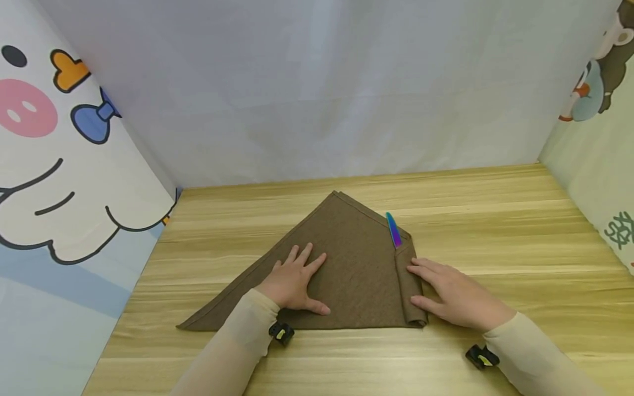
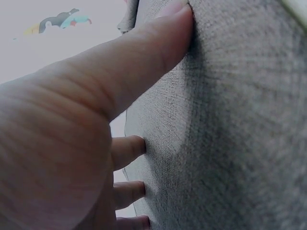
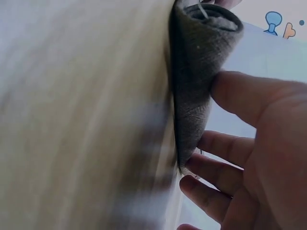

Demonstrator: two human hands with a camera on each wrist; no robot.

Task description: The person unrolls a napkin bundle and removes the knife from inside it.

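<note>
A brown cloth napkin [image 1: 356,264] lies folded to a point at the back, its right edge turned into a roll [image 1: 410,286]. Out of the roll's far end sticks the iridescent blue-purple blade of a table knife [image 1: 393,228]; the rest of it is hidden in the cloth. My left hand [image 1: 294,280] rests on the napkin with fingers spread, and in the left wrist view its thumb [image 2: 158,43] touches the fabric. Against the roll's right side, the thumb and fingers of my right hand [image 1: 458,294] touch the cloth. The right wrist view shows the roll's spiral end [image 3: 216,19].
Beneath everything is a light wood-grain tabletop [image 1: 495,231]. A pale curtain [image 1: 346,99] stands along its back edge. Cartoon-printed panels flank it, one on the left [image 1: 89,181] and another on the right [image 1: 594,165].
</note>
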